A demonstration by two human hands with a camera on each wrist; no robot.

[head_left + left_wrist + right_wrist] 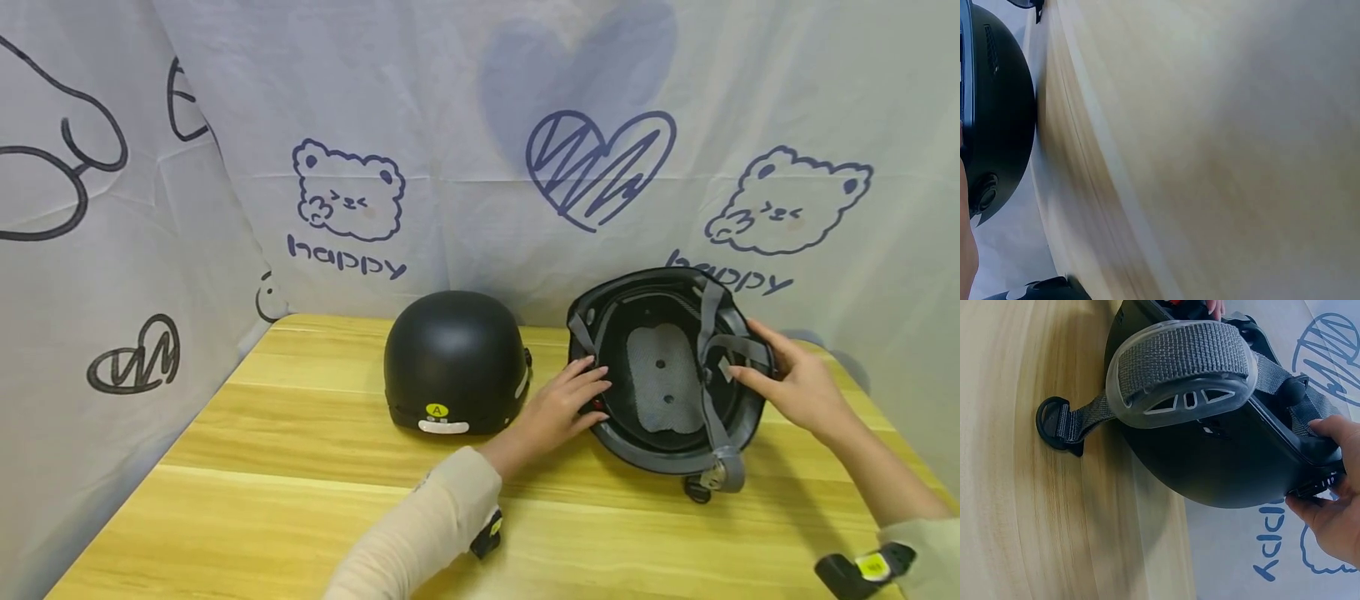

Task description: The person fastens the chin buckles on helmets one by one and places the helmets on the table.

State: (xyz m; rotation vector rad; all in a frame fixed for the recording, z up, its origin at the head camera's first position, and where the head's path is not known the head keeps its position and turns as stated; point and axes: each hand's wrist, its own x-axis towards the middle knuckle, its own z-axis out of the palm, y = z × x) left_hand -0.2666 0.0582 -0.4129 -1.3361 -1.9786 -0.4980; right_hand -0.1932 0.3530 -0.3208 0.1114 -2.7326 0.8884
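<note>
- Tipped helmet point(663, 383) sits between my hands at the right of the table point(255, 433), hollow facing me; whether its shell bears on the wood I cannot tell.
- My right hand point(806, 392) is clamped on its rim point(630, 457), thumb on the inner side, fingertips outside. With a curved shell, I judge this edge could slip if that pinch loosened.
- My left hand point(558, 402) has its fingers slightly apart over the opposite rim; I cannot tell whether they truly grip. If they only rest there, the helmet could swing round my right thumb.
- The grey strap point(717, 425) crosses the opening, and the chin cup point(1185, 415) and black ring point(1044, 422) hang loose. They could snag my fingers or drag on the table if I turned the shell carelessly.
- The second helmet point(453, 358) stands dome-up near my left forearm; a wide sweep leftward could knock it.
</note>
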